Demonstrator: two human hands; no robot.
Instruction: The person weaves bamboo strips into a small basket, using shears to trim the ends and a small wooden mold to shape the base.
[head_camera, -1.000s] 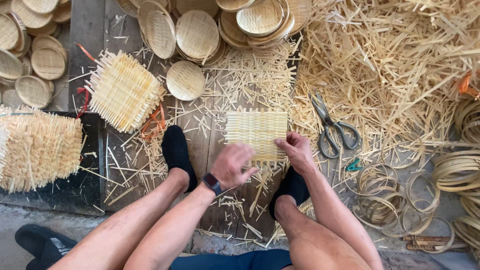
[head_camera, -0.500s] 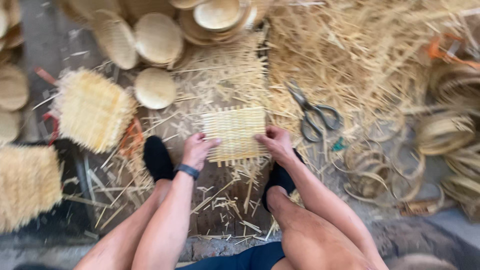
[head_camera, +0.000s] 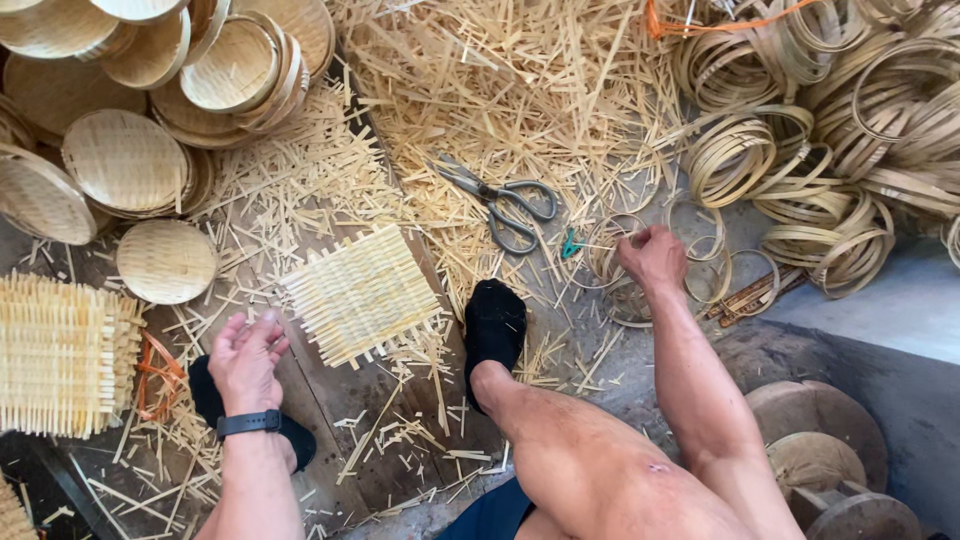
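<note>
Right grip (head_camera: 652, 256) pinches thin bamboo ring (head_camera: 618, 250).

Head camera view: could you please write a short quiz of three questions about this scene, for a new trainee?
1. True or false: the right hand is gripping the scissors.
2. The square woven mat lies where?
A. on the stack of round woven trays
B. on the boards between the two feet
C. in the left hand
3. Fill in: the left hand wears a black ____ at the wrist.

Key
1. False. The right hand reaches among the thin bamboo rings; the scissors lie apart on the straw.
2. B. The left hand is open beside the mat and holds nothing.
3. Band, a black wristband.
</note>
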